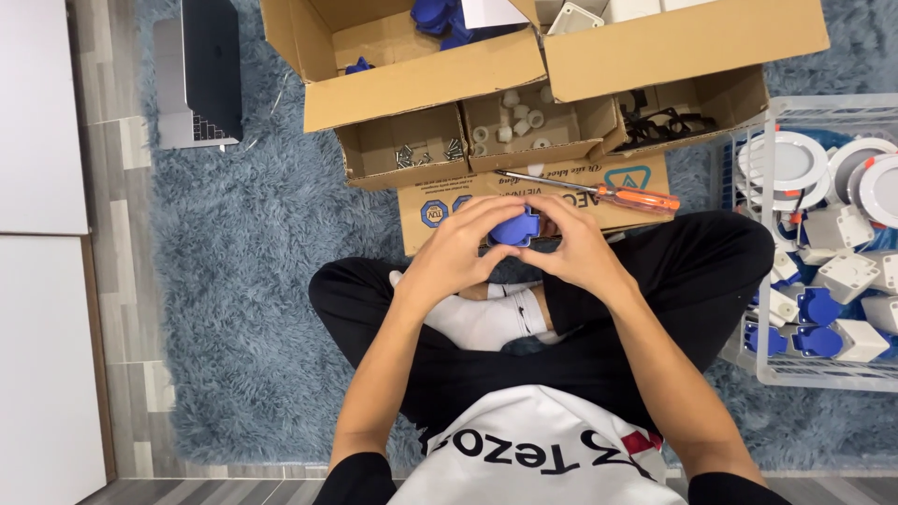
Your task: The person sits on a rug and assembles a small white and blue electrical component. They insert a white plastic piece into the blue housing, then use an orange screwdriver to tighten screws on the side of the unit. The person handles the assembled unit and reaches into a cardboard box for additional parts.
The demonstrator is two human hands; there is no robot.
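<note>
I sit cross-legged on a blue shaggy rug (234, 281). Both hands meet over my lap around a small blue plastic part (515, 227). My left hand (456, 251) grips it from the left, fingers curled over its top. From the right, my right hand (578, 251) clasps the same part with thumb and fingers. Most of the part is hidden by the fingers. An orange-handled screwdriver (617, 194) lies on a flat piece of cardboard (636, 178) just beyond my hands.
Open cardboard boxes (421, 84) ahead hold screws (426, 154), white rings (514, 117), black clips (659, 122) and blue parts. A clear plastic basket (762, 309) at my right holds white round lamps and white-and-blue pieces. A laptop (201, 75) lies at the upper left.
</note>
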